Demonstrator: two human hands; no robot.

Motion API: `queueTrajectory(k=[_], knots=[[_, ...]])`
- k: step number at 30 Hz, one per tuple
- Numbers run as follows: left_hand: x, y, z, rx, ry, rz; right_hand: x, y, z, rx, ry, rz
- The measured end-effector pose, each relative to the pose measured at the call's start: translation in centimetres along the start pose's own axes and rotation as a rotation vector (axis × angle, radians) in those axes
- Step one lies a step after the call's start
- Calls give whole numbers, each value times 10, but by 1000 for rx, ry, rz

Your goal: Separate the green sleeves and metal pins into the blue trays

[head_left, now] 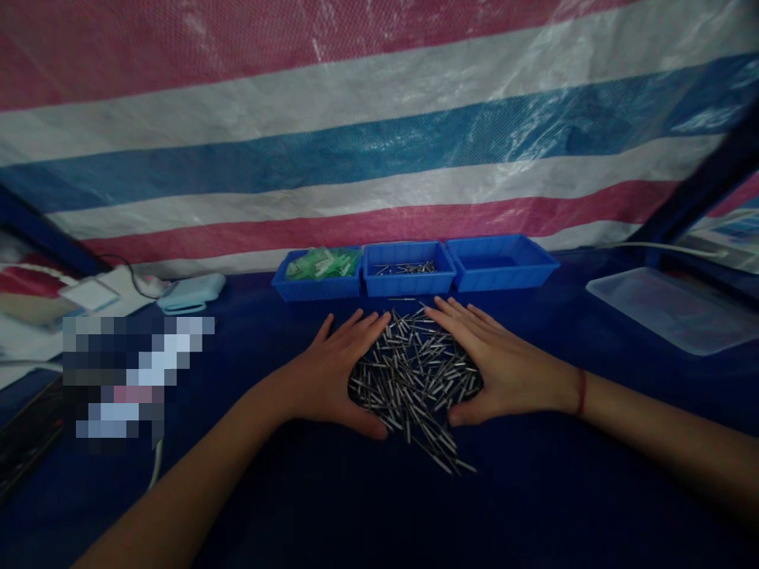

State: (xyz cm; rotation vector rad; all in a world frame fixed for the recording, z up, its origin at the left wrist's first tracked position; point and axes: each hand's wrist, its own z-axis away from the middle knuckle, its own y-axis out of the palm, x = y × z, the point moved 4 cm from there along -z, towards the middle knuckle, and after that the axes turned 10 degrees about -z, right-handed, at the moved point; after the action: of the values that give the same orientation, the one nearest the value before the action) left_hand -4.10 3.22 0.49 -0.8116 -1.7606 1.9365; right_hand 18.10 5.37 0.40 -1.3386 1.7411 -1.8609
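A heap of thin, shiny metal pins [409,371] lies loose on the dark blue tabletop [332,506]. My left hand [329,375] curves around the heap's left side, fingers spread and thumb pointing toward the near edge. On the opposite side, my right hand [492,359] cups the pins in the same way, with its thumb apart from the fingers. Both palms face inward and touch or nearly touch the pins. A few pins stick out of the heap toward me, and one lies apart just beyond the fingertips.
Behind the heap stand three blue bins: one with green plastic packets [323,263], a middle bin [409,283] with some pins, and a right bin [504,273]. A clear plastic lid [670,308] lies right. A light blue case [193,292] and cables lie left. Striped sheeting [379,142] hangs behind.
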Motion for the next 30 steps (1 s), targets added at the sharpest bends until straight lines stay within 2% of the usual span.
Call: queueTrajectory(k=[5, 8, 12, 15, 20, 22, 25, 28, 30], knots=[[-4, 1, -14, -106, 38, 5, 4, 2, -8, -11, -125, -75], [-8, 3, -22, -150, 26, 30, 9, 0, -11, -63, -189, -147], [-11, 4, -31, -204, 15, 75, 11, -3, -13, -125, -200, -240], [-12, 3, -35, -255, 36, 115, 10, -4, -13, -159, -228, -225], [-11, -3, -37, -363, 121, 364, 9, -9, -2, -226, -188, -181], [-8, -4, -37, -417, 84, 453, 22, -8, 8, -215, -195, -156], [-5, -6, -35, -498, 36, 492, 58, -3, 27, -186, -248, -117], [-6, -8, -32, -558, 39, 448, 87, 7, 39, -192, -170, -95], [-8, -9, -30, -576, 51, 405, 94, 15, 39, -170, -88, -66]])
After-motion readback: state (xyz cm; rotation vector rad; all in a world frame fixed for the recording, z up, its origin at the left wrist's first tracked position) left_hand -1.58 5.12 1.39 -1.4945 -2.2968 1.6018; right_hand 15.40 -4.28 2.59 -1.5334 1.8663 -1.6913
